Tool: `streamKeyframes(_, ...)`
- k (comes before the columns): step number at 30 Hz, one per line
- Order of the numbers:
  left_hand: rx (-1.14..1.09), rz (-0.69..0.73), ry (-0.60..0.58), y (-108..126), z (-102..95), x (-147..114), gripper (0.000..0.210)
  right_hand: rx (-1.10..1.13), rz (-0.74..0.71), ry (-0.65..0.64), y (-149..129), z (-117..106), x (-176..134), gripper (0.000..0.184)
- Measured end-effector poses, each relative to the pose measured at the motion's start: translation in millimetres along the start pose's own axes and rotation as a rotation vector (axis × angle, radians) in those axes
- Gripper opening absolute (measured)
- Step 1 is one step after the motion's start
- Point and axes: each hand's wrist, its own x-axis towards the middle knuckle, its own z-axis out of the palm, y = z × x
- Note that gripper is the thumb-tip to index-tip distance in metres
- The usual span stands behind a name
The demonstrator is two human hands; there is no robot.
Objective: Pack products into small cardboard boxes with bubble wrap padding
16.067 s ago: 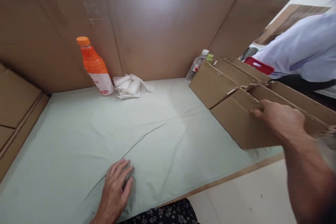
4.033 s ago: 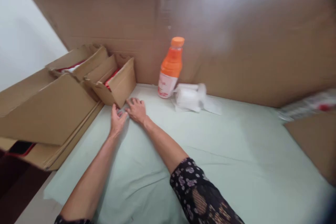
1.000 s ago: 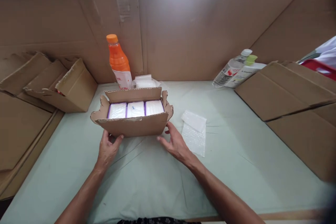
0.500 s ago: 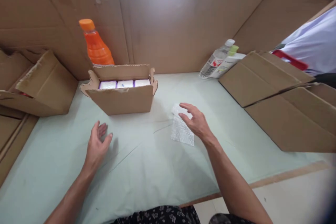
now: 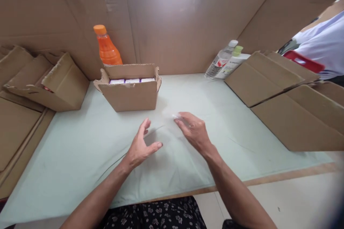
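Between thumb and fingers, my right hand (image 5: 194, 131) pinches a clear bubble wrap bag (image 5: 170, 123), which is smeared by motion and hard to outline above the cloth. To its left, my left hand (image 5: 142, 146) is open, thumb and fingers apart, with nothing in it. Beyond both hands stands an open cardboard box (image 5: 134, 97). Three white packs with purple edges (image 5: 132, 81) sit side by side inside it; only their tops show.
An orange bottle (image 5: 109, 50) stands behind the box. At back right, a clear bottle (image 5: 220, 61) leans beside a white green-capped bottle (image 5: 233, 65). Cardboard boxes line the left (image 5: 67, 86) and right (image 5: 298, 114). A person in a pale top (image 5: 326, 43) is at far right.
My right hand has picked the bubble wrap bag up off the cloth and moved slightly left. My left hand has come right, towards it. The view has shifted a little.
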Motion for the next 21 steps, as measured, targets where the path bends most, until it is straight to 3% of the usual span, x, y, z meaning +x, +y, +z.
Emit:
streamKeyframes(2,-0.132,-0.038,-0.022,-1.6,7.6,2.5,0.097,0.146,-0.019,0.013,-28.3,10.1,-8.5,0.021)
streamKeyframes(5,-0.175,-0.106,-0.012,-4.5,1.9,-3.6,0.051,0.376,0.095,-0.016,-54.6,29.4,-19.5,0.02)
streamKeyframes(7,-0.145,-0.133,-0.026,-4.5,-13.8,-13.5,0.031,0.535,0.233,-0.041,-61.9,38.4,-26.8,0.026)
streamKeyframes(11,-0.118,-0.199,-0.067,-0.9,-57.1,-30.1,0.027,0.684,0.508,-0.015,-58.5,43.0,-39.0,0.038)
streamKeyframes(14,0.034,-0.21,0.04,-3.6,-84.4,-25.7,0.027,0.606,0.592,0.09,-42.4,42.9,-46.5,0.039)
streamKeyframes(16,0.236,-0.2,0.15,-11.1,-97.1,-16.5,0.03,0.46,0.604,0.069,-26.5,43.6,-52.8,0.041)
streamKeyframes(19,0.59,-0.145,0.273,-25.9,-108.2,-5.5,0.046,0.1,0.519,0.006,-4.2,44.0,-63.3,0.04)
streamKeyframes(21,0.753,-0.004,0.374,-33.3,-109.0,-5.0,0.056,-0.135,0.402,0.051,0.5,44.7,-67.2,0.047)
